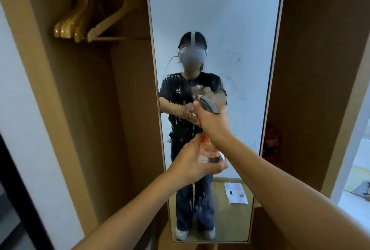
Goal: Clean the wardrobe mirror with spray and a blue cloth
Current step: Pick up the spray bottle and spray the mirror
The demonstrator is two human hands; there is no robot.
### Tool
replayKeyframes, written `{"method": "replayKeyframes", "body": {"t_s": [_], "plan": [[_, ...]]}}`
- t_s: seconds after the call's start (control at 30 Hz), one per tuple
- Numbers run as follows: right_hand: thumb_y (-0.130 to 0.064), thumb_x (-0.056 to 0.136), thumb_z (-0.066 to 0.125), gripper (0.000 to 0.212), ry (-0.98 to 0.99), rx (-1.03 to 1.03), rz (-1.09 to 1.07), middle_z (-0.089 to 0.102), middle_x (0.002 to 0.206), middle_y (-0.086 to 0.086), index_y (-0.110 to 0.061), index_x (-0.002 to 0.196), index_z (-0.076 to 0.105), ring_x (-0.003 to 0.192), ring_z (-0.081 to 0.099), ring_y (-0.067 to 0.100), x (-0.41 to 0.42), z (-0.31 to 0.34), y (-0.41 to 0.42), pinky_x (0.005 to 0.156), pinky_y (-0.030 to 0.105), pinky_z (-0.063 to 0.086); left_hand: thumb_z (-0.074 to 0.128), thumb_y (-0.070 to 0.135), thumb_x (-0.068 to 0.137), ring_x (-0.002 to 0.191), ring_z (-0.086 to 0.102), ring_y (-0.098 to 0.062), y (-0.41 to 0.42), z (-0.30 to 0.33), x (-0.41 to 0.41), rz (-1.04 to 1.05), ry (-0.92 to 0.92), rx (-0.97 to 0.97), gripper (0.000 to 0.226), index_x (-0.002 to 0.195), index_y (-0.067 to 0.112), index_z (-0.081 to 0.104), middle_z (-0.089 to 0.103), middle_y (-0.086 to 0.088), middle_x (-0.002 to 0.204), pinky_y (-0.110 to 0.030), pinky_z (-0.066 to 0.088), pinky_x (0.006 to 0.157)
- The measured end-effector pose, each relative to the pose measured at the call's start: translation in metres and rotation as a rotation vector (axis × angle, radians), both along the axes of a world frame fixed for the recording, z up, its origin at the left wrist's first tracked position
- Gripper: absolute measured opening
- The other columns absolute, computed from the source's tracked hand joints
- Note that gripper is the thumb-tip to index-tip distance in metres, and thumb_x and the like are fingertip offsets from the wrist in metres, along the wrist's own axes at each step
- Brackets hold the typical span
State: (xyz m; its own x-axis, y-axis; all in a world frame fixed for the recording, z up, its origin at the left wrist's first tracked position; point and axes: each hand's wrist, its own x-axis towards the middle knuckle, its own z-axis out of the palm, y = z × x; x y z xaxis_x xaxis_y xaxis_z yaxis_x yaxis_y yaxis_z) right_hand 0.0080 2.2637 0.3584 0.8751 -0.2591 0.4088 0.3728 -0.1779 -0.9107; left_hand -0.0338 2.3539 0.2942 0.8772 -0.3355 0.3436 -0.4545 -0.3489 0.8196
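Item: spray bottle (pixel 210 149), before the mirror (pixel 230 29) centre. Our left hand (pixel 192 161) cups its base; right hand (pixel 212 121) grips the trigger. We should mist evenly toward the dry upper edge.

No text can be read; print on the spray bottle (pixel 212 155) and reflected paper sheet (pixel 236 192) is too blurred.

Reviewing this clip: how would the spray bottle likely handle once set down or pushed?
The spray bottle looks like clear plastic, so probably light and fairly rigid. Its broad rounded base, cupped by the left hand, should resist tipping. The right hand grips the trigger head; overspray could make it slippery.
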Motion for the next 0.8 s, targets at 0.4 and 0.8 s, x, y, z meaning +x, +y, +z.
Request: {"method": "replayKeyframes", "body": {"t_s": [0.4,0.8], "plan": [[-0.017,0.088,0.064,0.016,0.032,-0.011,0.142,0.066,0.080,0.019,-0.002,0.091,0.067,0.069,0.055,0.017,-0.004,0.000,0.028,0.070,0.041,0.057,0.082,0.013,0.073,0.090,0.065,0.001,0.030,-0.004,-0.002,0.048,0.013,-0.011,0.051,0.111,0.011,0.049,0.064,0.010,0.088,-0.025,0.053,0.078],[-0.031,0.093,0.061,0.038,0.034,-0.030,0.098,0.065,0.074,0.023,0.007,0.086,0.065,0.076,0.062,0.029,-0.007,-0.028,0.058,0.071,0.043,0.054,0.083,0.018,0.071,0.092,0.066,-0.003,0.054,-0.025,-0.010,0.086,0.032,0.039,0.054,0.114,0.016,0.050,0.067,0.007,0.098,-0.025,0.054,0.082]]}}
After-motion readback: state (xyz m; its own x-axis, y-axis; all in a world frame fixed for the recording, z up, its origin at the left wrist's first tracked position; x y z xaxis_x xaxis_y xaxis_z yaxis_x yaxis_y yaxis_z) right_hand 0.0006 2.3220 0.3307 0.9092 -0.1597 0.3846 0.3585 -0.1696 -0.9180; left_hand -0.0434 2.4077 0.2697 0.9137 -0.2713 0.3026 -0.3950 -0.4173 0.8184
